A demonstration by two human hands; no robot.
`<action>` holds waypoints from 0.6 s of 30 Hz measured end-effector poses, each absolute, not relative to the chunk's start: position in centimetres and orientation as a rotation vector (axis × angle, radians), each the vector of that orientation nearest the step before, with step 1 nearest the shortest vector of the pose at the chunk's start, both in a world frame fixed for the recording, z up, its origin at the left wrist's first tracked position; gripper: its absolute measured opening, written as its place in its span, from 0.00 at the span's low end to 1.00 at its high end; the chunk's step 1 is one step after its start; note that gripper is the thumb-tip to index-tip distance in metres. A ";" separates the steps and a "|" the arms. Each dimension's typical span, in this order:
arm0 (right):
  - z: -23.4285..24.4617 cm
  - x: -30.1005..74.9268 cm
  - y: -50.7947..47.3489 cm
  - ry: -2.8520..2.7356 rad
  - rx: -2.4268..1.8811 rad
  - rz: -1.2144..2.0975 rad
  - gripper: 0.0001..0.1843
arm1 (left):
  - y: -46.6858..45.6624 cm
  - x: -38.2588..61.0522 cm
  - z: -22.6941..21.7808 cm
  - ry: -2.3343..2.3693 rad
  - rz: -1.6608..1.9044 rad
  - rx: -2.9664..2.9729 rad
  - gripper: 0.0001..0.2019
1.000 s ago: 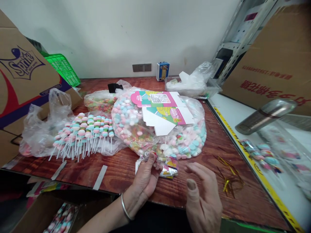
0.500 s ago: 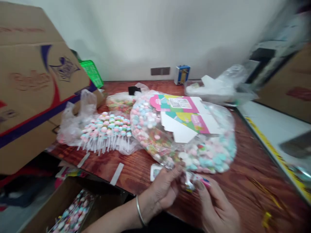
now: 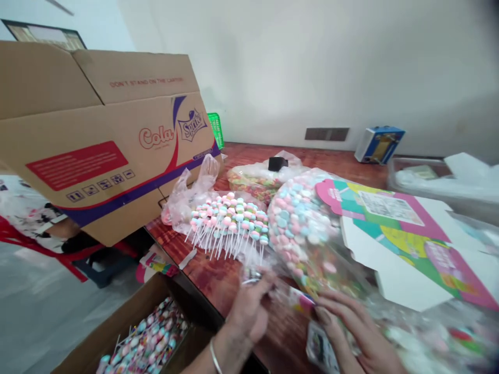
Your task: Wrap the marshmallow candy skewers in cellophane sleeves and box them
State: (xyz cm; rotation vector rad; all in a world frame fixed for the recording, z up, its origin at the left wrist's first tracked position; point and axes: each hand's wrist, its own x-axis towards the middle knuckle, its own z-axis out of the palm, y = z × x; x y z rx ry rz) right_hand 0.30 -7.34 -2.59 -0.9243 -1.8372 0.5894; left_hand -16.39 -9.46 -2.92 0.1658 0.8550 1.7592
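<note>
Low over the table's front edge, my left hand [image 3: 249,306] pinches one end of a small clear plastic wrapper [image 3: 290,297] with pink and blue print. The fingers of my right hand [image 3: 356,332] close on the printed end, so the wrapper stretches between both hands. Blur hides what is inside it. Beyond my left hand, pastel candies on white sticks [image 3: 230,218] lie in rows on a plastic bag. A large clear bag of pastel candies [image 3: 300,223] sits past my right hand. On it rests a flattened printed carton [image 3: 393,234].
A large cardboard box [image 3: 128,135] stands at the left. Below the table edge, an open carton [image 3: 117,317] holds many stick candies. A blue box [image 3: 380,145] and a plastic tub [image 3: 413,179] stand at the back right. A small label-like packet [image 3: 322,348] lies near my right hand.
The view has swung left, bringing more of the cardboard box and lower carton into sight. My hands have drawn apart, with the wrapper now stretched between them.
</note>
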 end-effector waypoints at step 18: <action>0.8 -24.0 -1.2 -1.164 -0.939 1.864 0.15 | -12.8 -30.3 -0.2 0.735 2.118 -0.331 0.12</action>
